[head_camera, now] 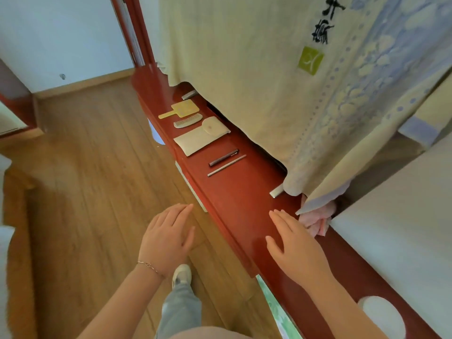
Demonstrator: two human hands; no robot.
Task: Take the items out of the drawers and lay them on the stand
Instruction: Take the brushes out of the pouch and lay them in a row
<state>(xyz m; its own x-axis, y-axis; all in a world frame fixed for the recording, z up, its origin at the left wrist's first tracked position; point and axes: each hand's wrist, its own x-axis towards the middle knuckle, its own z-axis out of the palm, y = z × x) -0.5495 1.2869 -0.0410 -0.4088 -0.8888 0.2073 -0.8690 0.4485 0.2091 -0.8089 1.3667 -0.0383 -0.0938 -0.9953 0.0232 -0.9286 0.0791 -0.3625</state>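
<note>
Red worktop (pixel 244 192), running from far left to near right under a hanging cream cloth (pixel 244 57). Laid along it, far to near: yellow hand mirror (pixel 182 108); pale comb (pixel 188 120) just beside it; flat beige pouch (pixel 200 138); dark pen (pixel 223 157); thin silver rod (pixel 227 165) beside the pen. Pink cloth (pixel 315 222) at the right edge. Left hand (pixel 168 238): fingers straight, empty, over the wooden floor (pixel 85 167). Right hand (pixel 293 243): fingers straight, empty, over the worktop's near stretch.

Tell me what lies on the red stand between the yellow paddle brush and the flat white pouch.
A pale curved comb lies between the yellow paddle brush and the flat white pouch on the red stand, seen in the head view.
</note>
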